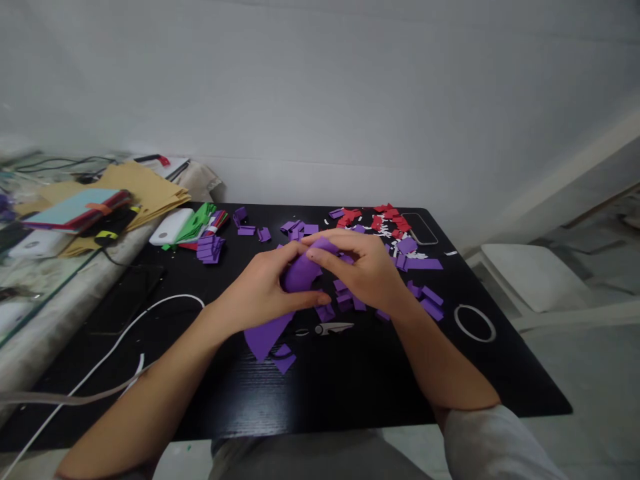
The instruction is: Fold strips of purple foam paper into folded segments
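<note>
Purple paper (303, 272) curves, gripped by left hand (264, 285) and right hand (369, 270), seemingly mid-fold; creasing next would need even pressure.

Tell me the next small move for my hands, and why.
Perhaps use your right hand to press a crease into the purple paper: your right thumb rests where it curves, your left hand holds it too, and folded purple pieces lie nearby.

Pale wall (320, 100) behind black table (360, 393); white seat (525, 275), perhaps stool, right.
</note>
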A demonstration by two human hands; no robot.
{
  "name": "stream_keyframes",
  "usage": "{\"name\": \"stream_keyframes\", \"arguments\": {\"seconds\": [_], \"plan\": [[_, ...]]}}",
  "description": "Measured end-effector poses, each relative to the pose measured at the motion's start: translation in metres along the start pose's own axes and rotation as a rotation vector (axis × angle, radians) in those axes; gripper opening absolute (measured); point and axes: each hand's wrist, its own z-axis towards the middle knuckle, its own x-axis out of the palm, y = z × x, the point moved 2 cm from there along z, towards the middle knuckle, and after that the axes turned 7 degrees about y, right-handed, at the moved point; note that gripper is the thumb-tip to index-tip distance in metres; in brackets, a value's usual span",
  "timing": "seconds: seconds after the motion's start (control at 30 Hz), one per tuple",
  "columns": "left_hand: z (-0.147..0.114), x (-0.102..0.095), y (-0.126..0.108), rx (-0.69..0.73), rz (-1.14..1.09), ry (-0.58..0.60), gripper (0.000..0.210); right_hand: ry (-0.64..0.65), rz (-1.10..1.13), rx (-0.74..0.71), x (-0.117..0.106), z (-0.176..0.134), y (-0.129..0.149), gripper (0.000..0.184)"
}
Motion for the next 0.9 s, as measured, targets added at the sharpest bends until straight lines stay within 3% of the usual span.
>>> {"name": "stream_keyframes", "arguments": {"seconds": [0.13, 0.4, 0.63, 0.9], "plan": [[-0.001, 0.003, -0.007, -0.055, 0.091, -0.072, 0.046, -0.093, 0.01, 0.014, -0.001, 0.0, -0.001, 0.01], [-0.004, 0.0, -0.004, -0.096, 0.042, 0.007, 0.031, -0.142, 0.07, 0.052, -0.003, -0.001, -0.002, 0.014], [-0.004, -0.004, 0.0, -0.169, -0.374, 0.152, 0.029, -0.203, 0.158, 0.081, -0.008, -0.001, -0.001, 0.015], [-0.006, -0.012, -0.001, -0.172, -0.484, 0.292, 0.027, -0.257, 0.193, 0.083, -0.012, -0.001, -0.001, 0.011]]}}
